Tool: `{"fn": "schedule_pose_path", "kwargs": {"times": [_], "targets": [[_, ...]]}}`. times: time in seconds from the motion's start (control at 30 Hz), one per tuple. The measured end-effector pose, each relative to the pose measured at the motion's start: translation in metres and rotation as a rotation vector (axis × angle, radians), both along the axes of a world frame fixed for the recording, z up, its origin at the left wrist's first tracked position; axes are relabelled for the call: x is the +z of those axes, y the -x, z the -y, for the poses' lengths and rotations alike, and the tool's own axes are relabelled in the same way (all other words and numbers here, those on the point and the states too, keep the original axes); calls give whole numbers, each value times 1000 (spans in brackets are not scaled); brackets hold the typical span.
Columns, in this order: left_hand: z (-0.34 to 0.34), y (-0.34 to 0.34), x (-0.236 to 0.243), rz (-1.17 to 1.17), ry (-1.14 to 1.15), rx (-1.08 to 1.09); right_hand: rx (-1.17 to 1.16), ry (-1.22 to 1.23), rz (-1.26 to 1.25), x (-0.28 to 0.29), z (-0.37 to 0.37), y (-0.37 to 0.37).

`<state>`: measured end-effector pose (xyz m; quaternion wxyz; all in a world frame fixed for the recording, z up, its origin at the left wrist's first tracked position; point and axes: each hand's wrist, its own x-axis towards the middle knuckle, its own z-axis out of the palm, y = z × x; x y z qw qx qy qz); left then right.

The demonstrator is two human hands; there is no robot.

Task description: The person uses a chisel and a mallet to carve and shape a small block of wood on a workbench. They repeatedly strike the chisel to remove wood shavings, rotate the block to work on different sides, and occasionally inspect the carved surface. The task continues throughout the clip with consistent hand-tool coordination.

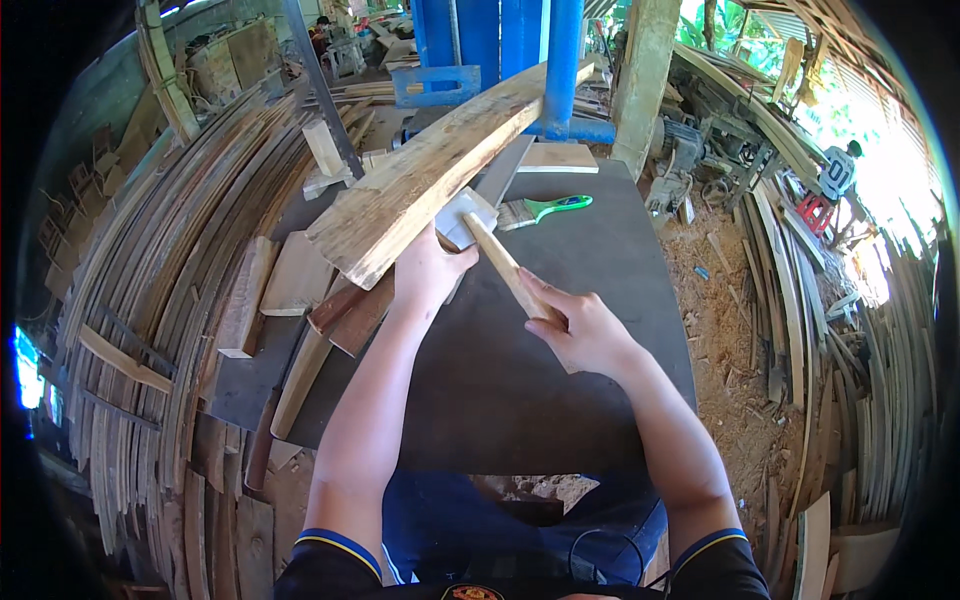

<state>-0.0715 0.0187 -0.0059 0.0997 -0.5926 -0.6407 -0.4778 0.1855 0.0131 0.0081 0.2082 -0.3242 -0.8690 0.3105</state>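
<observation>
My right hand point(580, 325) is closed round a flat, light wooden stick point(508, 268), which slants up and to the left. The stick's far end meets a small white square-sided thing point(462, 218); I cannot tell if it goes inside. My left hand point(430, 270) is closed against that white thing's near side, thumb showing, other fingers mostly hidden. A long, thick, curved timber piece point(430, 170) reaches over the table, just above my left hand, and hides part of it. Right of the white thing lies a paintbrush point(545, 208) with a green handle.
The dark tabletop point(520, 400) bears several wood blocks point(297, 275) on its left. A blue machine frame point(562, 70) stands at the far edge. Long timber strips point(150, 300) are stacked at left, more at right. A person point(838, 172) is far right.
</observation>
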Motion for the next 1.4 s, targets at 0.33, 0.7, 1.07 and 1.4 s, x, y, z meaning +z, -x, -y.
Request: {"fn": "schedule_pose_path", "kwargs": {"times": [0.33, 0.7, 1.07, 1.4], "targets": [[40, -91, 5, -18, 159, -492, -336, -64, -110, 4, -19, -10], [15, -38, 12, -89, 22, -202, -131, -101, -148, -4, -1, 0], [37, -77, 12, -76, 96, -387, -288, -150, -267, -21, -17, 1], [58, -119, 2, -120, 242, -582, -657, -47, -498, -13, -45, -13]]}}
